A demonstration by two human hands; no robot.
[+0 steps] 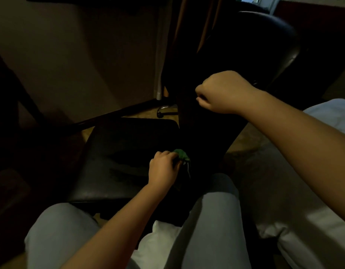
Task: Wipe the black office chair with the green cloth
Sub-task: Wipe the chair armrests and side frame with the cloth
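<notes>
At the back corner of the chair (119, 152) seat, the left grip (163, 169) is bunching the green cloth (182, 154) tightly against it, while the right grip (224, 92) is curling round the chair's back edge, so wiping is seemingly underway, with much remaining.

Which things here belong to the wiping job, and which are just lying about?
In the job: black padded office chair; crumpled green cloth; left hand gripping it; right hand, curled at the chair's back.
Lying about: white bedding; brown curtain.
</notes>
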